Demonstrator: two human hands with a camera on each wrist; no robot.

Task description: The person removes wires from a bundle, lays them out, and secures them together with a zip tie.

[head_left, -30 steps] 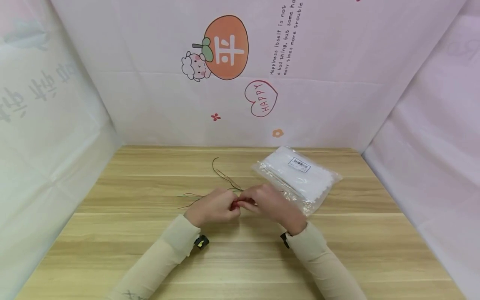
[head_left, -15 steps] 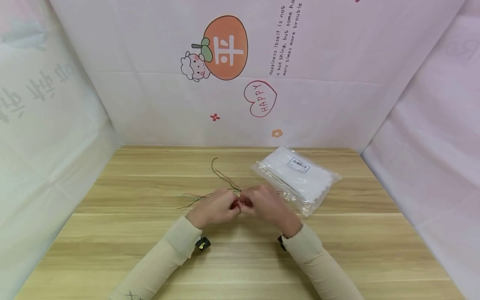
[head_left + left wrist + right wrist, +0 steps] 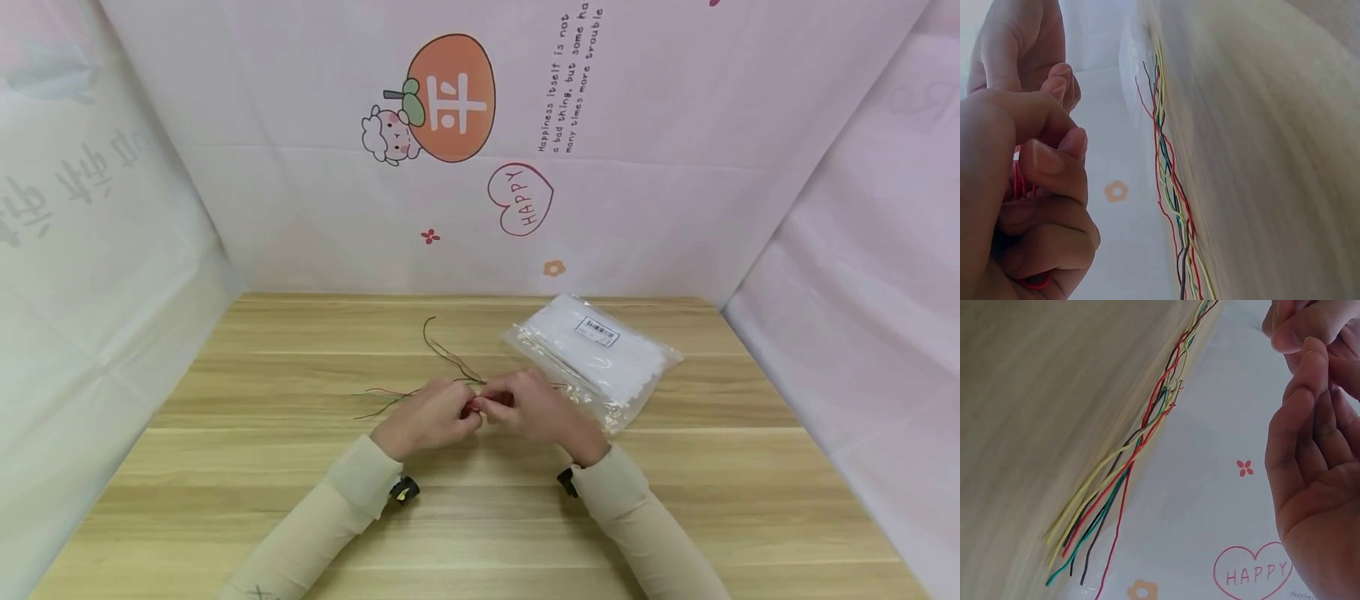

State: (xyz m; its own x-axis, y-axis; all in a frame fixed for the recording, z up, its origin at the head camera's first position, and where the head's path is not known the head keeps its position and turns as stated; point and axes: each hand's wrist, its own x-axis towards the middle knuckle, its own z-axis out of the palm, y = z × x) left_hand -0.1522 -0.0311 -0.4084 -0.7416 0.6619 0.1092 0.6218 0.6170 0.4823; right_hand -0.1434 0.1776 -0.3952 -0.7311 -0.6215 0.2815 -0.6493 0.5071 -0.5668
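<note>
In the head view my left hand [image 3: 431,417] and right hand [image 3: 534,408] meet fingertip to fingertip over the table. Loops of thin red wire [image 3: 1019,181] show inside the curled fingers of the left hand. The right hand's thumb and forefinger pinch at the red wire beside the left fingertips; the exact pinch point is mostly hidden. Behind both hands lies a loose bundle of thin wires [image 3: 1130,461] in red, yellow, green and black. Some strands [image 3: 450,357] stretch toward the back of the table, and others fan out to the left.
A clear plastic bag [image 3: 600,354] with white contents and a barcode label lies right behind the right hand. The wooden table [image 3: 480,533] is bordered by white printed cloth [image 3: 315,217] at the back and sides. Each wrist carries a small black device [image 3: 405,490].
Both hands stay in nearly the same place. The right hand and its wrist shift slightly left, then back a little to the right. Wires and bag have not visibly moved.
</note>
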